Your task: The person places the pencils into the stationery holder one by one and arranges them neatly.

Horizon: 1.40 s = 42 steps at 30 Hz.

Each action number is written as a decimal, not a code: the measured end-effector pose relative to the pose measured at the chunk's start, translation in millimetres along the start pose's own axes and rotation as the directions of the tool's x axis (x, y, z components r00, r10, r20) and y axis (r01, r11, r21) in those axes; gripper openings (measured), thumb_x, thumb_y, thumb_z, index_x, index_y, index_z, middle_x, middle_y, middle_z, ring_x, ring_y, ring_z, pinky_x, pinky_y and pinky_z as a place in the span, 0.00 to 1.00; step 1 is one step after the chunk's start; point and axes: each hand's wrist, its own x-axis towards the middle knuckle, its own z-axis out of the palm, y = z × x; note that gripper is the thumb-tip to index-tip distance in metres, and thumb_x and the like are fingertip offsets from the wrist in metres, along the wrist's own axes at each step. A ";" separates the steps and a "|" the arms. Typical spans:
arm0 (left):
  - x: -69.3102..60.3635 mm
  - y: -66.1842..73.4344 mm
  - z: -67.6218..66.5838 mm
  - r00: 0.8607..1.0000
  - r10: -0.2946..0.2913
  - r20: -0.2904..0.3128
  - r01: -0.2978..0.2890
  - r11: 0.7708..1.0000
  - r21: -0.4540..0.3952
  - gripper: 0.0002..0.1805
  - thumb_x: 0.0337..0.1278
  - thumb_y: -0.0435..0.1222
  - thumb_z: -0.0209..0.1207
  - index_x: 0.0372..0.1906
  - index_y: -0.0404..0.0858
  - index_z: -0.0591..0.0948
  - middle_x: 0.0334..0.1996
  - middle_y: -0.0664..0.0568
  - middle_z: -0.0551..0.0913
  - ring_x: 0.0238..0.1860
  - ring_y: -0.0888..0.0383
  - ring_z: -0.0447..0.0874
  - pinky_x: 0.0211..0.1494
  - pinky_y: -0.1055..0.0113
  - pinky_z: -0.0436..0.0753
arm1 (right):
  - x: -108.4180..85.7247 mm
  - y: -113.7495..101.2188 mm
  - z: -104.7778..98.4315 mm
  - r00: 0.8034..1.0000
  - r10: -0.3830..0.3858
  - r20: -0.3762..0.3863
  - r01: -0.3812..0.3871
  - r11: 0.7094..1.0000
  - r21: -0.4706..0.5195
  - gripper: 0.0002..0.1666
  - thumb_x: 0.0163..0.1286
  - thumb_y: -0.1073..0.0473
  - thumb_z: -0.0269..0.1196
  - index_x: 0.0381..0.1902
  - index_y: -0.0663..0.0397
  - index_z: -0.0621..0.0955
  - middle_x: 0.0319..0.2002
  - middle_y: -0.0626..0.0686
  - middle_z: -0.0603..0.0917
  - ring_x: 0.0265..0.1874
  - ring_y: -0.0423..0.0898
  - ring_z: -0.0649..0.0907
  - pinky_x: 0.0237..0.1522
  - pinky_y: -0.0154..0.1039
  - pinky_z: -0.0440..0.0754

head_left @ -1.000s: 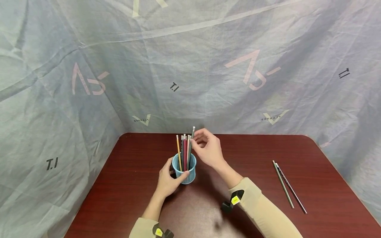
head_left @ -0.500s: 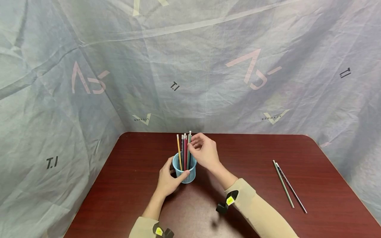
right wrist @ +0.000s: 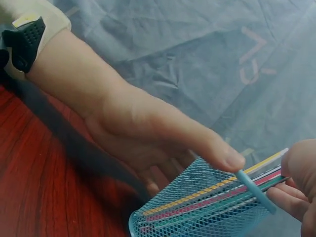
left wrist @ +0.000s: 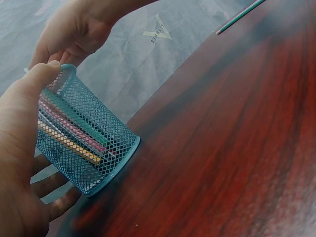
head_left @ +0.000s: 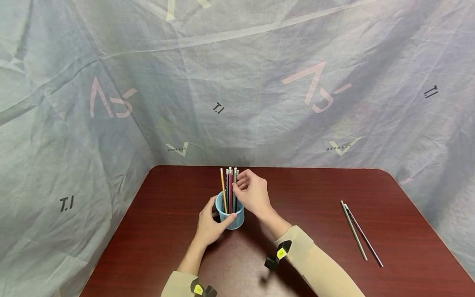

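My left hand [head_left: 210, 225] holds a light-blue mesh pencil cup [head_left: 236, 222], its thumb on the near rim and its other fingers around the left side. Inside stand several pencils, eraser ends up, among them a yellow pencil [head_left: 223, 187] and a red pencil [head_left: 231, 192]. At the cup's right side my right hand [head_left: 254, 194] pinches a green pencil [head_left: 235, 197] between thumb and fingers; its lower end is inside the cup. Through the mesh in the left wrist view, the lower ends of the pencils [left wrist: 79, 143] show near the bottom.
Two more pencils, a green one [head_left: 353, 231] and a dark patterned one [head_left: 363, 235], lie on the right of the dark red wooden table [head_left: 159, 222]. A grey printed cloth [head_left: 256, 103] hangs behind the table and along its sides.
The right hand has moved down and slightly left with the green pencil, which has sunk lower into the cup among the others. The left hand and cup have stayed in place.
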 end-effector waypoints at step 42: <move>-0.9 0.3 1.2 1.000 0.004 -0.008 -0.005 0.999 -0.040 0.39 0.54 0.42 0.79 0.72 0.46 0.77 0.56 0.49 0.87 0.54 0.50 0.88 0.56 0.55 0.89 | 11.4 27.3 -79.1 0.998 0.003 -0.055 -0.008 0.996 -0.086 0.06 0.65 0.66 0.71 0.39 0.55 0.85 0.31 0.51 0.89 0.29 0.43 0.87 0.33 0.34 0.88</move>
